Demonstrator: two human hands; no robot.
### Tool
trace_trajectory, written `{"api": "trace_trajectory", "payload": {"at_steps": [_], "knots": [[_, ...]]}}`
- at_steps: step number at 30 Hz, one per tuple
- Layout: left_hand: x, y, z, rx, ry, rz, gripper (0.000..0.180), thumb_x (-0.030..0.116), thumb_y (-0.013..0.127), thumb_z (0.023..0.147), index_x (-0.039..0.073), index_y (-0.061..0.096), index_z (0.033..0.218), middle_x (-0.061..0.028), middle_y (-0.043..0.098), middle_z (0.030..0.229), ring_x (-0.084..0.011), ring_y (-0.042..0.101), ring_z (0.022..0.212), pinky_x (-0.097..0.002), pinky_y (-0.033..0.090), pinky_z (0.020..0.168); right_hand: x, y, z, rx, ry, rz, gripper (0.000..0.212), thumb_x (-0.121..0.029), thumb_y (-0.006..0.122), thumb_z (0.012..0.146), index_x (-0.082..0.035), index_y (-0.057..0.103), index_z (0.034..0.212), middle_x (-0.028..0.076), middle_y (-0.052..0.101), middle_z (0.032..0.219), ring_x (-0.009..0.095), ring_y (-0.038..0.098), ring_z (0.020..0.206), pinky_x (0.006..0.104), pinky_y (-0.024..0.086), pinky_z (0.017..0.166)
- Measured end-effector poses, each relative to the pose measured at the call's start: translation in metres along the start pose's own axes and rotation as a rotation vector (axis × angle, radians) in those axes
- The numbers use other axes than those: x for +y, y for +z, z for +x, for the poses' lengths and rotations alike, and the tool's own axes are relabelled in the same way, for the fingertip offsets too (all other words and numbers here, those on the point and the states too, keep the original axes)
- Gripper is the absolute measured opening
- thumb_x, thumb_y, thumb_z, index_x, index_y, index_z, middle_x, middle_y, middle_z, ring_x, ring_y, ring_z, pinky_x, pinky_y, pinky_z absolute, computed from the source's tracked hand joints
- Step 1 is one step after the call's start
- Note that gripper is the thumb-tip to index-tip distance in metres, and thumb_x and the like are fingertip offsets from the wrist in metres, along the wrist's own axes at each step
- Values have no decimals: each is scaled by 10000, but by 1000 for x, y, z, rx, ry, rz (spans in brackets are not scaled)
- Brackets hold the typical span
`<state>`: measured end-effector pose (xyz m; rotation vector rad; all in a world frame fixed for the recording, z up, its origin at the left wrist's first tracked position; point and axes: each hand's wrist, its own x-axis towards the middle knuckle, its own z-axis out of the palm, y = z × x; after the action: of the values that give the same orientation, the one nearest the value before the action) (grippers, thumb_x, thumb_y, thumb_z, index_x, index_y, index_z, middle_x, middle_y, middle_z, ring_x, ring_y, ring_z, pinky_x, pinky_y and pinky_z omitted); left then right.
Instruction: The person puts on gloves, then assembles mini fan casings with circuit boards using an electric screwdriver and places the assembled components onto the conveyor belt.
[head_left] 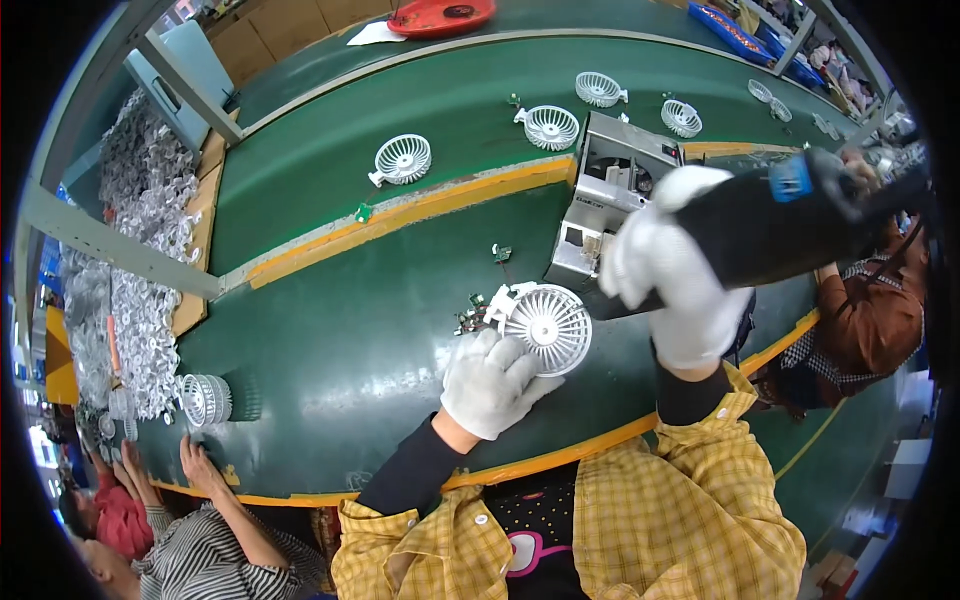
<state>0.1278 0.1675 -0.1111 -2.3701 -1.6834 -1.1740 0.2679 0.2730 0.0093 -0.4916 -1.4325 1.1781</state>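
Note:
A white fan cage [546,331], round and slotted, lies on the green workbench in front of me. My left hand [488,385], in a white glove, holds it at its lower left edge, thumb along the rim. Small green circuit boards with wires [472,315] sit at the cage's upper left side. Gloved too, my right hand [668,262] is wrapped round a black electric screwdriver [775,225], blurred and close to the camera. The tool's front end points left, toward the cage's right rim; its tip is hard to make out.
A metal dispenser box [607,205] stands just beyond the cage. Further fan cages [403,159] lie along the green conveyor belt [310,170] behind an orange-edged rail. Clear and white plastic parts [140,260] are heaped at left. Co-workers sit on both sides.

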Motion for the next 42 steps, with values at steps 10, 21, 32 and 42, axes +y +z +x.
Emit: {"api": "trace_trajectory", "payload": {"at_steps": [10,21,32,42], "knots": [[-2,3,-1,42,1,10,238,284,766,594,121,605,662,-21,499,704,-231,506,695,-361,412,603,28,18,-8,-80,76,57,251,138,509,772,-29,453,952,56,489,630,137,481,465,274,418,464],[-3,4,-1,48,19,21,261,294,765,589,111,580,610,-28,470,664,-237,498,666,-362,412,579,32,24,-7,-71,149,68,265,155,508,748,-26,470,938,58,494,650,132,504,475,259,418,454],[-3,6,-2,71,36,38,275,305,765,596,115,566,596,-30,466,658,-233,492,657,-361,401,573,23,10,-1,-93,112,97,167,61,523,762,-7,448,895,68,478,573,155,471,421,285,430,442],[1,5,1,71,29,15,265,281,771,594,114,568,634,-33,466,662,-238,492,655,-359,396,577,38,-19,9,173,125,-82,134,66,597,784,2,534,883,34,520,598,122,504,447,257,420,458]]}}
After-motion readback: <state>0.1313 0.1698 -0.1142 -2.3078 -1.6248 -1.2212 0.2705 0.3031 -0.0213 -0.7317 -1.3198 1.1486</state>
